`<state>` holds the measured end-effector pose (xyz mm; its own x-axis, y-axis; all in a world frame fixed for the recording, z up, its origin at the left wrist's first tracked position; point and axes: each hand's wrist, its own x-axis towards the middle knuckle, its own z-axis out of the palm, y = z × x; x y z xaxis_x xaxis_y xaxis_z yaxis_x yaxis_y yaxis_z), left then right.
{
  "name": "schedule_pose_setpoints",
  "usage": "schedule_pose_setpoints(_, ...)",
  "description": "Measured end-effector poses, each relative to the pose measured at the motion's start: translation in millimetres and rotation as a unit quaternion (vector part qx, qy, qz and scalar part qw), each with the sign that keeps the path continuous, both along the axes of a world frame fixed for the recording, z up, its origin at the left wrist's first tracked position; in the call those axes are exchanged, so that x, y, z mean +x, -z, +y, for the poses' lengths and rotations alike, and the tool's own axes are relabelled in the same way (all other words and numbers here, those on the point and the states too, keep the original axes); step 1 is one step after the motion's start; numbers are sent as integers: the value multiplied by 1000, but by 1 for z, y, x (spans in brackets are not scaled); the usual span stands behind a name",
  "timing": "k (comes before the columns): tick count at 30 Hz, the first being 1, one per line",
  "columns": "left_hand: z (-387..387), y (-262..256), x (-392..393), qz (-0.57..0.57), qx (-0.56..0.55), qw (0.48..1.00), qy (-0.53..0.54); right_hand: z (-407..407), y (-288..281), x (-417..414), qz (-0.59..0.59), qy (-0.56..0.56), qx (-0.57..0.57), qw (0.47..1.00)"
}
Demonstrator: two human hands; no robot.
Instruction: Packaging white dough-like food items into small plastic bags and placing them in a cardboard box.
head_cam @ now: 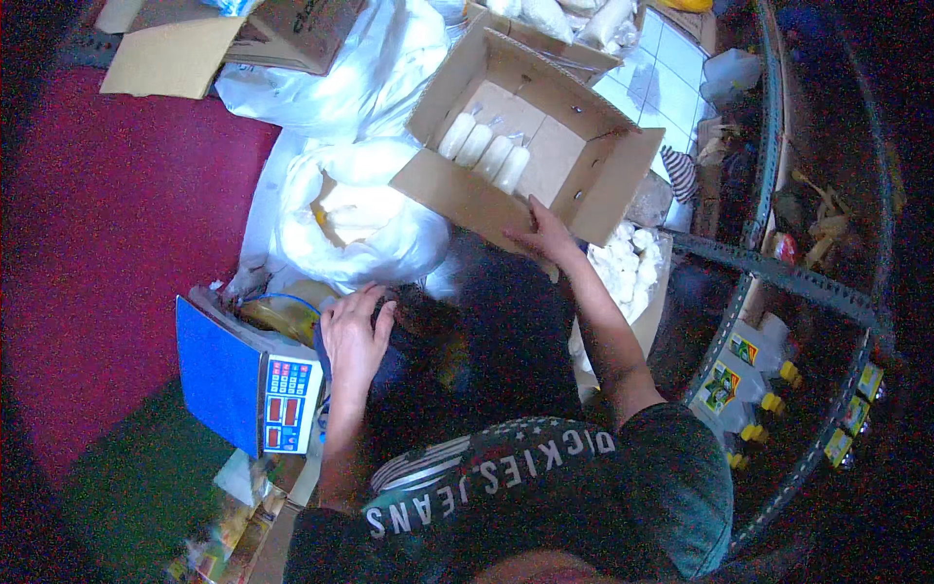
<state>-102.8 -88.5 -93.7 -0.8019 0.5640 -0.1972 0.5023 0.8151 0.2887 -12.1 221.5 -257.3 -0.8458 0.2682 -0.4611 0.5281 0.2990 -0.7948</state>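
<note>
My right hand [546, 235] touches the front flap of an open cardboard box [558, 157] near its right corner, thumb and index finger spread, with other fingers partly hidden. Inside the box, several slim clear plastic bags of white filling [476, 146] lie side by side at the left; bare cardboard floor shows to their right. My left hand [357, 328] holds nothing, its fingers loosely apart, beside my knee. Just beyond it sits a large white plastic sack [408, 244] with an open mouth and pale contents. A digital scale [222, 372] with a blue platform and keypad stands left of my left hand.
A carton of white knotted bags [626, 266] stands by my right forearm. Behind the box, another carton holds filled bags [543, 18]. A metal rack [781, 270] with yellow-capped bottles [722, 387] curves along the right. A flapped carton [171, 55] lies at the upper left.
</note>
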Motion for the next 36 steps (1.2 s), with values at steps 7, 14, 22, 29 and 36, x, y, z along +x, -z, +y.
schedule_pose_setpoints(7, -1, -3, 3, 7, 9, 1000, -12, -14, -23, 32, 110, 5, 87, 990)
schedule_pose_setpoints(14, -4, -2, 3, 12, 31, 999, -18, -31, -32, 124, 67, 397, -143, 904)
schedule_pose_setpoints(22, 0, -1, 2, -3, 68, 998, -14, -17, 8, 74, 94, 441, -470, 759)
schedule_pose_setpoints(29, -5, 6, 4, 17, 89, 996, -4, 54, 47, 46, 135, 487, -385, 772)
schedule_pose_setpoints(36, -5, 6, 3, 15, 88, 996, -14, 48, -6, 26, 78, 561, -389, 726)
